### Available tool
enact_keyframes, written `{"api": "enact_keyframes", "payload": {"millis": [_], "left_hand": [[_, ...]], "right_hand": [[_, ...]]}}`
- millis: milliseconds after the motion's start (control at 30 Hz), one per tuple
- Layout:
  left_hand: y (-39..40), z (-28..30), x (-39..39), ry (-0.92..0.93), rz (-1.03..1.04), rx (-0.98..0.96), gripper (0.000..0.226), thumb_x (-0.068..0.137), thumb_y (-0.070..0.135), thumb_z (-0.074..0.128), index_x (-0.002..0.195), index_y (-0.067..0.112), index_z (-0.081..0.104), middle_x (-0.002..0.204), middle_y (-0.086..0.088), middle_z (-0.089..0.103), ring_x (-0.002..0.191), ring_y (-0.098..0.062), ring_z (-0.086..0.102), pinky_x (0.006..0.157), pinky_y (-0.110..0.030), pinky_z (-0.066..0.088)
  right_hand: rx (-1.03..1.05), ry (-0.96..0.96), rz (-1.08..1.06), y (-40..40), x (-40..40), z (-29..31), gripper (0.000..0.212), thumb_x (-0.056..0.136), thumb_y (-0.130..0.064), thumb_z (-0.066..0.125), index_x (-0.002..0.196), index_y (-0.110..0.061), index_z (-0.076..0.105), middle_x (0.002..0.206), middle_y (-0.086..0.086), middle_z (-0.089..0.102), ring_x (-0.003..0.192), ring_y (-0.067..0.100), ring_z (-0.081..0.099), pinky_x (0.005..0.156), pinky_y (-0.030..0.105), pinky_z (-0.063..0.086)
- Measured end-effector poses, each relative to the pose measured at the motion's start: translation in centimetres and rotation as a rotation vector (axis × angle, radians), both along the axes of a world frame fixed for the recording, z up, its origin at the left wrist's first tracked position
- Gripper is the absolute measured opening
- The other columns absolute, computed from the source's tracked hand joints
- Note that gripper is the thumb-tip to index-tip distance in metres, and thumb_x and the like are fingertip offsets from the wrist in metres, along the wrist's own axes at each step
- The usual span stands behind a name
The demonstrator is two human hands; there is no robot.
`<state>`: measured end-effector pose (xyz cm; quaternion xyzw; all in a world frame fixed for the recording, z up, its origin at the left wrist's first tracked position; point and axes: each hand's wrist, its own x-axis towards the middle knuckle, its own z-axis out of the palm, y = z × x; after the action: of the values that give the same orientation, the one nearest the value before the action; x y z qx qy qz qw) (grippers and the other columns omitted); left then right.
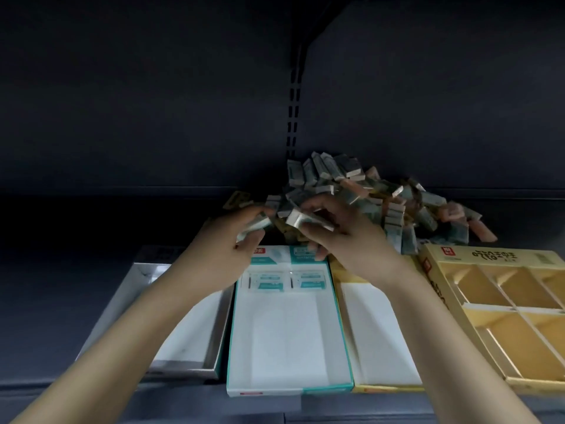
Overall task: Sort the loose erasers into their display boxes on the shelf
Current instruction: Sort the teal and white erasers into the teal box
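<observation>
A heap of loose wrapped erasers (360, 194) lies at the back of the dark shelf. In front stand open display boxes: a silver one (214, 338), a teal-edged one (290, 332) with two erasers (284, 281) laid at its far end, a yellow-edged one (379, 332), and a tan box with dividers (501, 301). My left hand (232, 240) grips a teal-wrapped eraser (255, 226) above the teal box's far end. My right hand (339, 234) holds a white-ended eraser (301, 220) at the heap's near edge.
The shelf's back panel has a slotted upright (293, 117) behind the heap. Pink-wrapped erasers (477, 221) spread to the heap's right, just behind the tan box. The shelf's front lip (275, 405) runs under the boxes. Dark bare shelf lies left of the silver box.
</observation>
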<state>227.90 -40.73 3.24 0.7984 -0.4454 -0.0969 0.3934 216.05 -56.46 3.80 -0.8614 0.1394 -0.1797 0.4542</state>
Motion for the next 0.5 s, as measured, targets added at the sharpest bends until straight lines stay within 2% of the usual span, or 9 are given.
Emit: {"api": "enact_keyframes", "payload": {"millis": [67,133,267,333,400,500], "left_hand": [[0.3,0.0,-0.2,0.038,-0.045,-0.032,0.036,0.096,0.022,0.046,0.106,0.056,0.050,0.110,0.032,0.058,0.107,0.009,0.052,0.088,-0.009,0.038],[0.6,0.0,-0.4,0.047,-0.085,-0.052,0.037,0.096,0.025,0.043,0.101,0.061,0.047,0.111,0.038,0.053,0.109,0.016,0.047,0.089,-0.003,0.034],[0.9,-1.2,0.0,-0.046,-0.111,-0.012,0.027,0.096,0.044,0.029,0.116,0.062,0.031,0.133,0.026,0.037,0.129,0.008,0.027,0.105,-0.009,0.017],[1.0,-1.8,0.1,-0.116,-0.107,0.011,0.030,0.090,0.054,0.020,0.119,0.063,0.021,0.134,0.029,0.027,0.131,0.009,0.017,0.103,-0.005,0.009],[0.9,-2.0,0.2,-0.187,-0.101,0.026,0.034,0.090,0.058,0.017,0.125,0.059,0.015,0.130,0.030,0.024,0.126,0.012,0.013,0.095,0.005,0.003],[0.7,-1.9,0.4,-0.322,-0.098,0.021,0.057,0.082,0.058,0.025,0.137,0.045,0.021,0.122,0.026,0.027,0.117,0.009,0.018,0.090,0.008,0.005]], "right_hand": [[-0.080,0.025,0.006,0.2,0.0,-0.2,0.017,0.090,-0.028,0.059,0.090,-0.045,0.056,0.080,-0.022,0.064,0.064,-0.001,0.065,0.068,0.019,0.050],[-0.092,0.032,0.007,0.1,-0.1,-0.4,0.010,0.087,-0.033,0.062,0.091,-0.043,0.062,0.083,-0.024,0.066,0.073,-0.002,0.065,0.075,0.021,0.049],[-0.006,0.049,0.030,0.0,-0.5,-1.0,0.012,0.085,-0.038,0.064,0.094,-0.034,0.069,0.092,-0.022,0.070,0.088,-0.005,0.064,0.082,0.021,0.049],[-0.031,0.056,0.035,-0.1,-0.6,-1.4,0.011,0.086,-0.035,0.063,0.096,-0.034,0.069,0.097,-0.019,0.070,0.092,-0.003,0.063,0.089,0.026,0.050],[-0.067,0.038,0.040,-0.2,-0.7,-1.6,0.017,0.087,-0.031,0.065,0.101,-0.039,0.067,0.104,-0.021,0.068,0.099,-0.001,0.062,0.094,0.033,0.049],[-0.059,0.006,0.049,-0.2,-0.8,-1.5,0.032,0.084,-0.024,0.068,0.108,-0.043,0.063,0.112,-0.021,0.065,0.105,0.000,0.060,0.096,0.034,0.048]]}}
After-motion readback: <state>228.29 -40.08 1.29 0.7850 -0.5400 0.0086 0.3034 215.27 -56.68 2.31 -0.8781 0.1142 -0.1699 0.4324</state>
